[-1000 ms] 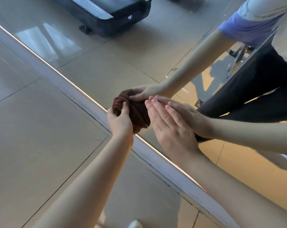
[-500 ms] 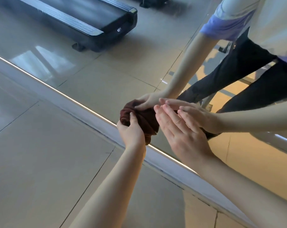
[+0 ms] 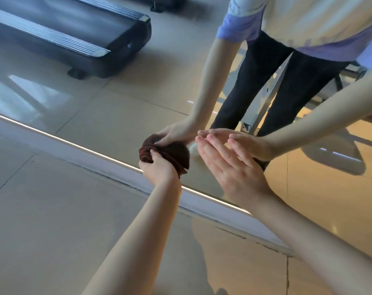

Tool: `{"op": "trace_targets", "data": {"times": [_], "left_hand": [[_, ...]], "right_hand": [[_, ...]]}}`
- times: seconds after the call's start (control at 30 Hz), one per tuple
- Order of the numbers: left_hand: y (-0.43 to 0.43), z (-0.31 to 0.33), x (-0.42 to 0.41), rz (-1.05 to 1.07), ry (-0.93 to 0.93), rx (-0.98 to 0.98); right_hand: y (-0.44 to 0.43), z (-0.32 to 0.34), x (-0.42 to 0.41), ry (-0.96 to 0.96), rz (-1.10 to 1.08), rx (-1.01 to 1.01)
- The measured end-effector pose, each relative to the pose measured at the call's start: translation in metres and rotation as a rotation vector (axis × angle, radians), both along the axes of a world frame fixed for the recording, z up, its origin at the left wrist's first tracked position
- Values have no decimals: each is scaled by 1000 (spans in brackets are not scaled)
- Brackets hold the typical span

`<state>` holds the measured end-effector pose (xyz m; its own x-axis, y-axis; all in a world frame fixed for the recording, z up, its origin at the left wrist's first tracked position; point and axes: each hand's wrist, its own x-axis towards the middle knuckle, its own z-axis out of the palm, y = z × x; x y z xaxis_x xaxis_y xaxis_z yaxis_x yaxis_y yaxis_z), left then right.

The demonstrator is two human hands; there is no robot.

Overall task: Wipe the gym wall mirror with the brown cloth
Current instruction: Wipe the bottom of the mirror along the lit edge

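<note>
The brown cloth (image 3: 172, 154) is bunched into a ball and pressed against the wall mirror (image 3: 117, 107) close to its bottom edge. My left hand (image 3: 159, 169) grips the cloth from below. Just to the right, my right hand (image 3: 229, 165) lies flat with straight fingers, its fingertips touching the glass and holding nothing. Both arms, the cloth and my body show again as reflections in the mirror.
A pale baseboard strip (image 3: 91, 158) runs along the foot of the mirror, above the beige tiled floor (image 3: 53, 220). Reflected in the glass are a black treadmill deck (image 3: 74, 33) at upper left and a metal frame (image 3: 264, 103) behind my legs.
My left hand has carried the cloth a little to the right along the lower mirror edge. The right hand stays flat on the glass beside it; my view has shifted upward.
</note>
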<state>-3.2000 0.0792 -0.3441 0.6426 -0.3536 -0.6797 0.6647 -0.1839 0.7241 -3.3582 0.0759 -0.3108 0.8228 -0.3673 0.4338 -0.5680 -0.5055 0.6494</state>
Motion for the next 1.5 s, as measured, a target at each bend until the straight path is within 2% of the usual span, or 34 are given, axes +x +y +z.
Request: {"op": "trace_targets", "data": {"times": [0.17,0.23,0.33,0.53,0.67,0.77,0.87,0.97,1.1,1.17,1.3,1.4,1.5], "left_hand": [[18,9,-4,-195,-99,-52],[8,4,14,-135,-156,-26],[-5,1,41,-48,-80,32],[16,6,35,-207,-162,-77],[0,4,73,-76,-72,17],[0,15,88,-89,0,17],[7,27,79,-153,-44,-42],[0,25,94,-109,-80,-10],[-10,29,123,-56,3,60],[-8,34,121,-96,58,13],[-13,36,129,-67,-33,40],[-16,34,141,-33,-15,76],[-10,32,130,-116,20,48]], "right_hand": [[8,-5,13,-70,-35,19],[7,-3,24,-110,3,46],[4,0,39,-119,14,80],[6,-9,66,-145,-6,106],[7,-11,68,-166,-10,152],[7,-11,71,-153,-12,173],[7,-14,80,-171,-7,176],[7,-13,89,-190,7,205],[4,-17,90,-144,-6,206],[2,-19,90,-117,-8,193],[0,-22,94,-54,-23,145],[-5,-25,95,-15,-31,116],[-8,-28,94,4,-32,77]]}}
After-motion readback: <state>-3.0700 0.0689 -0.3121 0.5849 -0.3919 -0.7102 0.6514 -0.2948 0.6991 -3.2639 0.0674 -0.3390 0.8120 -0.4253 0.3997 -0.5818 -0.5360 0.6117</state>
